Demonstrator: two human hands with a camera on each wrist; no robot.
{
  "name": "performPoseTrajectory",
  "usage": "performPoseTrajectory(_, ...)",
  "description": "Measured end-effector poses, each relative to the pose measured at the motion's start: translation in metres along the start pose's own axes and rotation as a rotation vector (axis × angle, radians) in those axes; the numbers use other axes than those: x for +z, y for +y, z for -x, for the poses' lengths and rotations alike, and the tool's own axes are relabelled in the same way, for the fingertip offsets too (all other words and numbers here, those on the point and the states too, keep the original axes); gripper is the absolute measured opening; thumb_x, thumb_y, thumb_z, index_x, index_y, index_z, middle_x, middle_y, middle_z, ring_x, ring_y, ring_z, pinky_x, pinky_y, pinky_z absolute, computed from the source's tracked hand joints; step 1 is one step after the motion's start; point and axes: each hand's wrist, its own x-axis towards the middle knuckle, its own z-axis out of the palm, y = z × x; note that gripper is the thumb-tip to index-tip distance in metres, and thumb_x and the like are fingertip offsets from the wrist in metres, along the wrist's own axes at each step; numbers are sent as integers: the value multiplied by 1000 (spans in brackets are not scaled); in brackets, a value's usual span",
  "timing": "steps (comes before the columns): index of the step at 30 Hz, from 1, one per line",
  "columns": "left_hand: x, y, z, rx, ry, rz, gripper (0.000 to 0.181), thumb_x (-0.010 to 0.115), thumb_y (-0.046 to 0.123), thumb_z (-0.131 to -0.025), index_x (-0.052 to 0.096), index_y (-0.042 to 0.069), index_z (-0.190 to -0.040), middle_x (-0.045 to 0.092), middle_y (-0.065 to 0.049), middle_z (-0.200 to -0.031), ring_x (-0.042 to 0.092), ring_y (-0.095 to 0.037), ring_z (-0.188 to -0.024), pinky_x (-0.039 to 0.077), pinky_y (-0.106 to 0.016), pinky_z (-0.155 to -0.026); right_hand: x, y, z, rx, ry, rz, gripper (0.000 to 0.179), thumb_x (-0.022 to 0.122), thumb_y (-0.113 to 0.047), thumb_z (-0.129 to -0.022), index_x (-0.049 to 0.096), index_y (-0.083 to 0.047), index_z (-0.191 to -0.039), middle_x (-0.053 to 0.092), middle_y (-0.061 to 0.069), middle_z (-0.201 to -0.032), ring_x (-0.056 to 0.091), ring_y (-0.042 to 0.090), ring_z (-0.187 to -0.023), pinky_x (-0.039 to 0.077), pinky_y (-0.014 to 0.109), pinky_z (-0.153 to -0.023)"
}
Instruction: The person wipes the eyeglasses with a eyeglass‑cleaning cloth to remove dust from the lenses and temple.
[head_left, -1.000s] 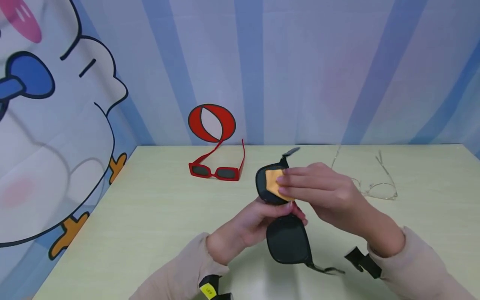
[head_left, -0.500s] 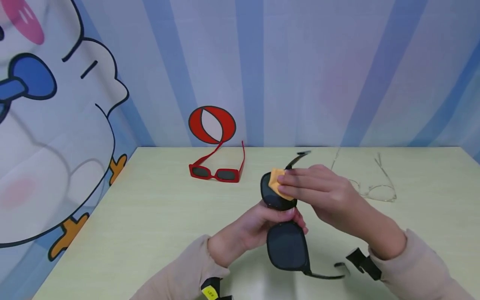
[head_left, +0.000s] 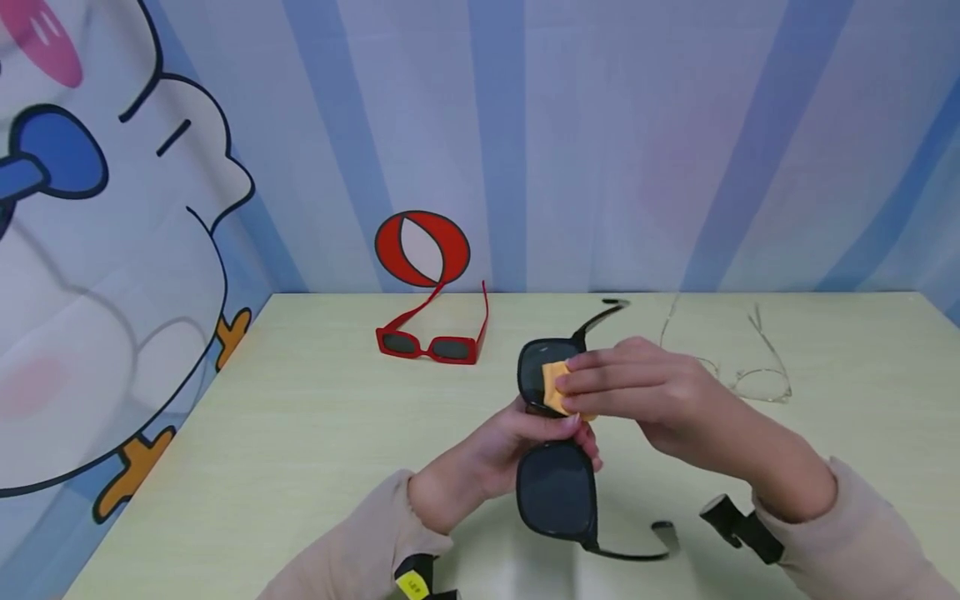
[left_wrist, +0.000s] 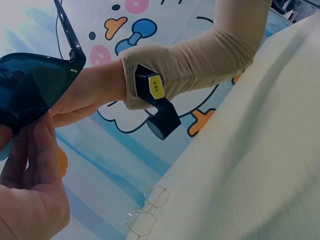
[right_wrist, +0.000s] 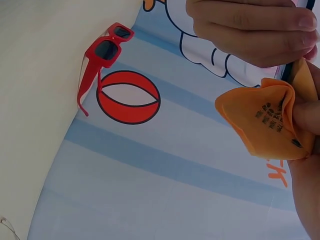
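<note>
Black sunglasses [head_left: 557, 492] are held up above the table by my left hand [head_left: 510, 446], which grips them around the bridge. One lens is above the hand and the other below, with both temples unfolded. My right hand [head_left: 667, 392] pinches an orange cloth [head_left: 553, 390] and presses it on the upper lens, near the bridge. In the right wrist view, the cloth [right_wrist: 265, 120] shows small dark print and hangs folded around the thumb. The left wrist view catches one dark lens [left_wrist: 35, 85] close up; the fingertips of the right hand are hidden there.
Red sunglasses [head_left: 427, 343] rest on the table [head_left: 300, 433] towards the back left. Thin-framed clear glasses [head_left: 761, 383] lie at the back right, partly behind the right hand. A printed curtain [head_left: 600, 150] stands along the table's back edge.
The cloth has slid down the upper lens towards the bridge, baring the lens's top. The sunglasses have turned slightly and shifted a little left since half a second ago.
</note>
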Motion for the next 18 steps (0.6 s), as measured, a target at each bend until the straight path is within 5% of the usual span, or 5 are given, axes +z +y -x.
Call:
performPoseTrajectory(10, 0, -5, -2, -28, -10, -17, 11, 51, 4, -90, 55, 13, -96, 64, 2, -79, 62, -8, -76, 50, -25, -83, 10, 4, -2, -80, 28, 120, 32, 39, 0, -97, 64, -2, -116, 60, 4, -123, 53, 16, -116, 46, 29, -73)
performPoseTrajectory(18, 1, -5, -2, -47, -11, -41, 16, 44, 2, -91, 56, 13, -95, 64, 3, -79, 62, -7, -76, 50, -25, -83, 12, 0, -2, 2, -57, 226, 36, 31, -3, -98, 63, -2, -116, 53, 3, -132, 51, 16, -119, 43, 29, -70)
